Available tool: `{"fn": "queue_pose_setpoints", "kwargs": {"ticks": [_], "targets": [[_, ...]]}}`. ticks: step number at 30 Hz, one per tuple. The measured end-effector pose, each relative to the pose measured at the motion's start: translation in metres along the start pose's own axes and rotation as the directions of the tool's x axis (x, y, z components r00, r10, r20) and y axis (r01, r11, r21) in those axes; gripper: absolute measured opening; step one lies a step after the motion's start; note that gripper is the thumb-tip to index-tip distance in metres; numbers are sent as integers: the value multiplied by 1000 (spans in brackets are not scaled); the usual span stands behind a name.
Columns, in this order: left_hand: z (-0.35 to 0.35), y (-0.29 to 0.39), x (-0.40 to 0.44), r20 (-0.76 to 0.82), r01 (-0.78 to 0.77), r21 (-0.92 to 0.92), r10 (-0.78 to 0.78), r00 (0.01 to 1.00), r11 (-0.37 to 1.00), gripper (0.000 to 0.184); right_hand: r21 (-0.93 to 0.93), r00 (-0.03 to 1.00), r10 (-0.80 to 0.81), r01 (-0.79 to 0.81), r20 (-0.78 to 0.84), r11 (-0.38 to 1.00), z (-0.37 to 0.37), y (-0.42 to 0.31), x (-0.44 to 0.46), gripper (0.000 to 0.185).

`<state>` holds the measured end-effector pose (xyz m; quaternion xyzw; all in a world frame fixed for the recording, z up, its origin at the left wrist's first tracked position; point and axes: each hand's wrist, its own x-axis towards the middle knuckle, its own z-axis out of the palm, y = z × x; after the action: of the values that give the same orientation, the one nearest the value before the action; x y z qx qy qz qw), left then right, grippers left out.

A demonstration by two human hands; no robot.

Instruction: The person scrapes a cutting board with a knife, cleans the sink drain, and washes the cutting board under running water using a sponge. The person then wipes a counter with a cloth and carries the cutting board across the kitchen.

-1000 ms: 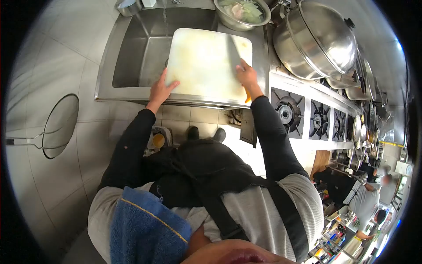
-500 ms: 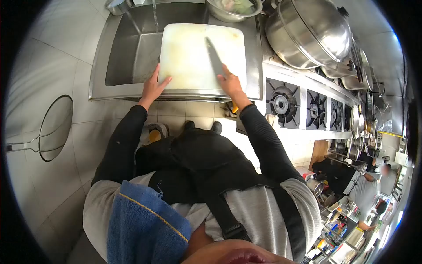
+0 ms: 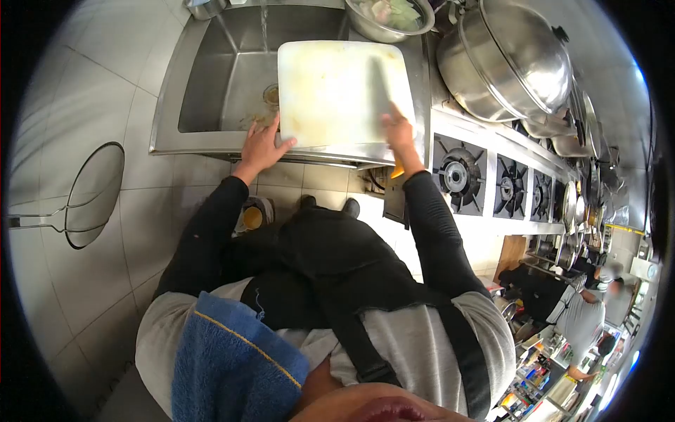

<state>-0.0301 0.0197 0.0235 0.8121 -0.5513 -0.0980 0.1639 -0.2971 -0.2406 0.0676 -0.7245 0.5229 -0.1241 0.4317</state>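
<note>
A white cutting board [image 3: 330, 91] with faint yellowish stains lies over the right part of the sink unit. My right hand [image 3: 399, 133] is wrapped round the orange handle of a knife [image 3: 378, 81], whose blade is flat over the board's right side and blurred by motion. At the board's lower left corner is my left hand [image 3: 265, 146], its fingers spread and the thumb touching the edge. Small scraps lie in the sink [image 3: 239, 84] by the drain, left of the board.
Water runs from a tap at the sink's back. A metal bowl [image 3: 373, 28] of pale leafy pieces stands behind the board. A large lidded pot [image 3: 492, 63] and burners [image 3: 457, 174] are at the right. Two people are far off at the right. A wire strainer [image 3: 95, 197] is at the left.
The knife went leftward over the board, then back to the right side. The board's left edge now sits further right, uncovering the drain and scraps.
</note>
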Motion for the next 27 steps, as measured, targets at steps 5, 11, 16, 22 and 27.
{"fn": "queue_pose_setpoints", "kwargs": {"ticks": [5, 11, 16, 22, 27], "targets": [[-7, 4, -1, -1, -29, -89, 29, 1000, 996, 84, -272, 960, -281, 268, -8, 924, 66, -2, 12, 56], [-12, 1, 4, 42, -17, -115, 22, 999, 993, 91, -28, 991, -124, 126, 40, 992, 53, -43, 24, 56], [-15, 2, 4, 78, -9, -174, 23, 997, 985, 93, -316, 944, -328, 298, -44, 901, 78, -8, 51, 61], [-10, 1, 7, 89, 19, -146, -6, 996, 989, 89, -21, 999, -20, 21, 44, 1000, 24, -39, 39, 61], [-11, 1, 8, 95, 20, -102, -10, 995, 995, 89, -154, 981, -70, 99, 182, 983, 32, -49, 35, 58]]}}
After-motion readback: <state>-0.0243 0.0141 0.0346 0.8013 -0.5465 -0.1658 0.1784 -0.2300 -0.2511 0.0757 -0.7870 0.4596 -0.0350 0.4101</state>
